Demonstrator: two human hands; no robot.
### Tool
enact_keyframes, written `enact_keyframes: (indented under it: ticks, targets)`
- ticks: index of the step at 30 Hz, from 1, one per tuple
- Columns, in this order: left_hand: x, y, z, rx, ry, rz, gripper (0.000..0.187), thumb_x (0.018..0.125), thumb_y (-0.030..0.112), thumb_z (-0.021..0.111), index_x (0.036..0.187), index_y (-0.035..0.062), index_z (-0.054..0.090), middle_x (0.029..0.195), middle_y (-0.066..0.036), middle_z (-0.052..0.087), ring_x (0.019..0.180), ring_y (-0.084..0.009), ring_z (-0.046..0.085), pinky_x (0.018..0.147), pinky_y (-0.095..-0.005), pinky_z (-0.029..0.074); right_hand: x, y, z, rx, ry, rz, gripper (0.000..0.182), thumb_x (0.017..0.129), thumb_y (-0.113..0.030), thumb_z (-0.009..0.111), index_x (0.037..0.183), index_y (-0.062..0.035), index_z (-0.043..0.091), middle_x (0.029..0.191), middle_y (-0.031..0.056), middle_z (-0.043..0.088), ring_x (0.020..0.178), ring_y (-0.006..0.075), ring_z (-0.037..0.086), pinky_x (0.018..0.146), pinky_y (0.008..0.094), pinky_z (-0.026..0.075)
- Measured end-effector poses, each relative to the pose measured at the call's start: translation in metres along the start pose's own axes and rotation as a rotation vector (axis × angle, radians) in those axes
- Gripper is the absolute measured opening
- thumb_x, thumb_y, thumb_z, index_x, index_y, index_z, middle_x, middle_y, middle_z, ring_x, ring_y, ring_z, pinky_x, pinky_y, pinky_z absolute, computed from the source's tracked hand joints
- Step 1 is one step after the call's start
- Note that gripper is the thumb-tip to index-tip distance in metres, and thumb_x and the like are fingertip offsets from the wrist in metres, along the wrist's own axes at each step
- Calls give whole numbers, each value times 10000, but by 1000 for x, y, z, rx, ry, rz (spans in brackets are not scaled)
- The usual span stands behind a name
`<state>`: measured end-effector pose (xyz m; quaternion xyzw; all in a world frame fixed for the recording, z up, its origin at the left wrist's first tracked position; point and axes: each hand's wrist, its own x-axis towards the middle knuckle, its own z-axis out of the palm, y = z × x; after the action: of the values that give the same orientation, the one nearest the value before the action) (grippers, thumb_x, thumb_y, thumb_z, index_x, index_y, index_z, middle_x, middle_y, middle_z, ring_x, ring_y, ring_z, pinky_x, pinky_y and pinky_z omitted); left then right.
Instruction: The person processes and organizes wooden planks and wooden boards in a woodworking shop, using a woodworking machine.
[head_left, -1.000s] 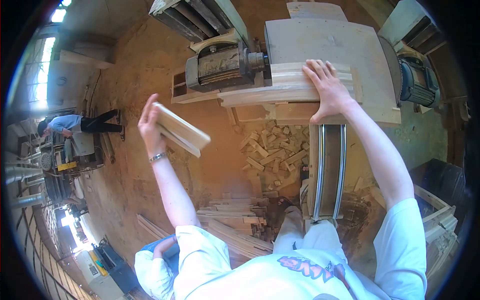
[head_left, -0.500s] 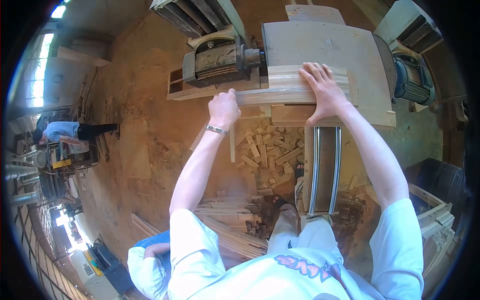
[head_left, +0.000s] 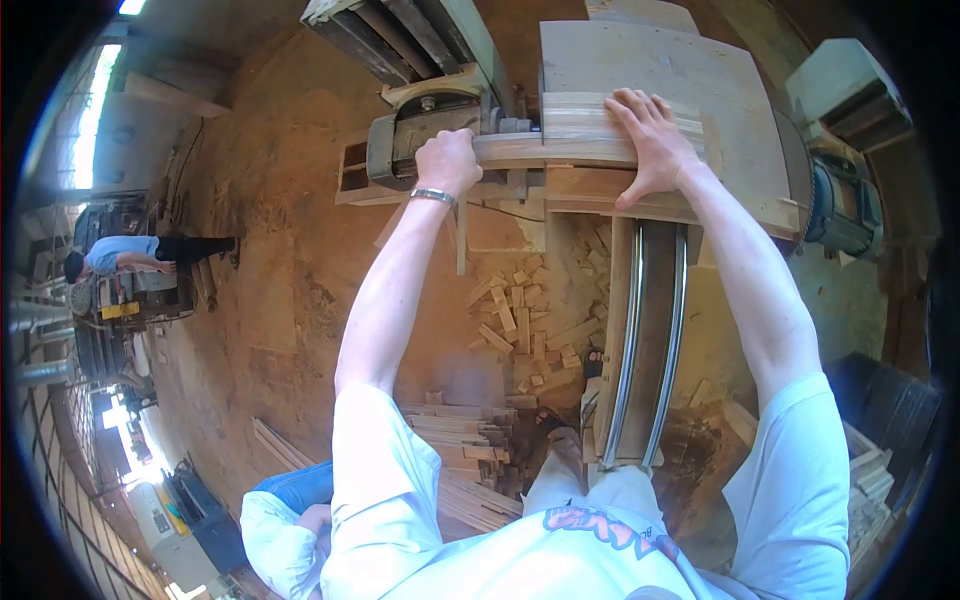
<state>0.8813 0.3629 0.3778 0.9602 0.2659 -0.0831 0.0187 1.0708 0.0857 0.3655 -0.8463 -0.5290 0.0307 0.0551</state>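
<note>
Both hands are gripping the stacked wooden boards [head_left: 590,135] lying across the saw table [head_left: 700,70]: left hand [head_left: 448,162] curling closed around their overhanging end beside the motor [head_left: 425,135], right hand [head_left: 655,145] pressing flat, fingers spread. Offcuts [head_left: 525,320] are littering the floor below the table. The shirt's lettering is unreadable.

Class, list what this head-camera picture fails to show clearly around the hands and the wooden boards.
- Left hand: its fingers curl over the boards, hiding the grip.
- Boards under the right hand: the palm covers them.
- Motor: partly cut by the dark lens edge.
- Person in blue: too small to make out.
</note>
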Motion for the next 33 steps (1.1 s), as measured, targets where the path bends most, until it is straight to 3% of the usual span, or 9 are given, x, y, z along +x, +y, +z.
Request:
enact_keyframes:
  ticks: [8, 13, 15, 17, 18, 21, 24, 29, 33]
  targets:
    - [-41, -62, 2, -72, 202, -93, 485, 791, 202, 693, 1275, 174, 702, 1151, -151, 738, 1065, -366, 694, 933, -471, 568, 45, 34, 8, 23, 56, -21, 1498, 386, -596, 954, 1605, -113, 229, 1643, 197, 254, 1559, 377, 184, 1301, 524, 94]
    - [-246, -84, 31, -397, 174, -204, 506, 766, 181, 721, 1244, 17, 705, 1126, -213, 742, 974, -323, 739, 910, -408, 578, 38, 14, 7, 29, 33, 75, 1489, 412, -765, 874, 1580, -67, 271, 1615, 227, 281, 1550, 382, 203, 1285, 552, 94]
    - [-343, -73, 59, -504, 115, -351, 525, 762, 146, 715, 1274, 32, 693, 1028, -165, 762, 747, -202, 683, 752, -347, 567, 24, 1, 3, 70, 2, 88, 1475, 427, -800, 849, 1568, -53, 287, 1590, 237, 306, 1527, 396, 236, 1273, 575, 103]
    - [-439, -57, 95, -446, 117, -521, 542, 771, 119, 741, 1309, 88, 684, 884, -119, 735, 712, -194, 657, 732, -352, 560, 4, -13, -7, 79, -62, 96, 1458, 442, -812, 837, 1559, -45, 299, 1567, 243, 328, 1506, 408, 264, 1262, 594, 116]
    - [-485, -51, 120, -525, 174, -587, 606, 787, 186, 784, 1375, 160, 639, 972, -165, 738, 916, -353, 691, 872, -478, 541, -10, -25, -12, 79, -112, 103, 1447, 449, -808, 837, 1557, -45, 303, 1557, 245, 338, 1495, 412, 276, 1257, 602, 126]
    - [-574, -10, 118, -558, 136, -805, 590, 771, 148, 784, 1345, 109, 654, 757, -119, 700, 681, -269, 674, 717, -435, 551, -53, -52, -30, 75, -260, 65, 1424, 478, -762, 857, 1568, -37, 294, 1559, 259, 348, 1498, 432, 275, 1240, 621, 165]
    - [-629, 11, 122, -632, 208, -752, 595, 758, 81, 771, 1341, 91, 649, 687, -83, 650, 612, -223, 618, 652, -393, 525, -107, -79, -12, 76, -302, 18, 1424, 509, -633, 916, 1607, -36, 233, 1614, 293, 302, 1522, 455, 256, 1250, 612, 178]
    - [-661, 2, 128, -654, 362, -589, 603, 755, -3, 757, 1342, 78, 644, 626, -58, 579, 566, -210, 562, 607, -379, 500, -210, -153, -15, 72, -234, 5, 1235, 503, -498, 948, 1485, -1, 389, 1494, 265, 447, 1442, 429, 379, 1215, 590, 284]
    - [-655, -18, 101, -709, 601, -229, 574, 816, -98, 669, 1370, 47, 624, 903, -48, 638, 733, -152, 531, 671, -339, 454, -284, -209, 7, 165, -177, 0, 1133, 473, -474, 942, 1395, -11, 472, 1410, 216, 502, 1377, 396, 437, 1160, 600, 337]
